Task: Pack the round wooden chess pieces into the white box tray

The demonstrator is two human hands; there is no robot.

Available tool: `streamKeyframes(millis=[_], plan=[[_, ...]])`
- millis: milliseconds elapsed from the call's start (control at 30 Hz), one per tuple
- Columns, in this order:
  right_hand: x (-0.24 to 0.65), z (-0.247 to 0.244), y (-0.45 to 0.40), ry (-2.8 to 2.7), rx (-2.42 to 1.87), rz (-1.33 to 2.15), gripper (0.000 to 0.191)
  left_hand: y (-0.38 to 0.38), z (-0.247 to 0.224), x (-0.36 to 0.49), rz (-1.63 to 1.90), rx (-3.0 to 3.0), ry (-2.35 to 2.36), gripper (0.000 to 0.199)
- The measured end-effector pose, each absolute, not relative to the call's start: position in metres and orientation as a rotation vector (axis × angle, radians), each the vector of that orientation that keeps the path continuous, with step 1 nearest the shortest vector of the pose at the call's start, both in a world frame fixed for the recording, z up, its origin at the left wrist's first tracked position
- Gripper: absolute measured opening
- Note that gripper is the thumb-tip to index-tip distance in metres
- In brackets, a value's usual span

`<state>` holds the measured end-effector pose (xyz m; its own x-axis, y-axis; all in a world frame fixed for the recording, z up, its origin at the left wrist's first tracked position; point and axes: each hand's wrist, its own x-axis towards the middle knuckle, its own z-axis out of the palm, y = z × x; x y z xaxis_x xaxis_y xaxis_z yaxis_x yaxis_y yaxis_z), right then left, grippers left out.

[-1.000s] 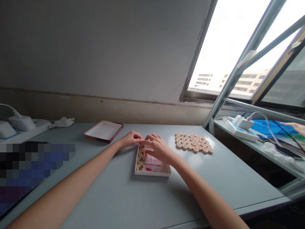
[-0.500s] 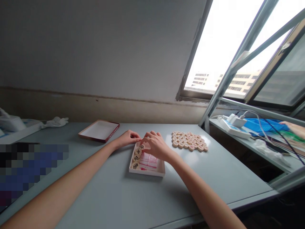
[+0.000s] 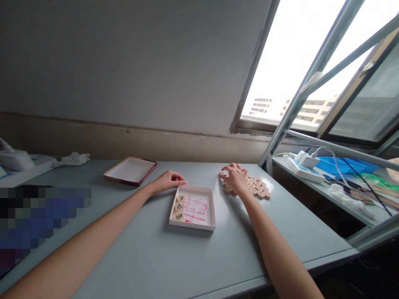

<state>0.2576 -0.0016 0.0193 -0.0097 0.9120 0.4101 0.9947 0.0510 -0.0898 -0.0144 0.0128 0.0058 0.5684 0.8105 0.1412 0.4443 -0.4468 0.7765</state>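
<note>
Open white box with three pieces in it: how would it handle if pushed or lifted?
The box looks thin-walled, so probably light and slightly flexible. Low and flat on the smooth-looking table, it would likely slide rather than tip. The pieces line its left side only, so they may slide if it is tilted.

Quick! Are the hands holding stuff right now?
Left hand: half-curled at the white box; grip unclear.
Right hand: curled over xiangqi pieces; can't tell if holding one.
</note>
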Motion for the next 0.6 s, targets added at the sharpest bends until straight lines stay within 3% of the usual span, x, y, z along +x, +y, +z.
streamKeyframes(millis=[133,367,500,600], plan=[[0.244,0.025,-0.006,-2.013,-1.793,-0.286,0.020,0.013,0.005,-0.014,0.667,2.090,0.993,0.041],[0.165,0.037,-0.046,-2.635,-1.009,0.055,0.026,0.017,0.001,-0.014,0.698,2.096,0.957,0.032],[0.150,0.031,-0.056,-2.722,-1.002,0.051,0.025,0.017,0.001,-0.014,0.706,2.082,0.933,0.025],[0.153,0.030,-0.055,-2.682,-1.060,0.095,0.038,0.018,0.002,-0.014,0.701,2.088,0.922,0.026]])
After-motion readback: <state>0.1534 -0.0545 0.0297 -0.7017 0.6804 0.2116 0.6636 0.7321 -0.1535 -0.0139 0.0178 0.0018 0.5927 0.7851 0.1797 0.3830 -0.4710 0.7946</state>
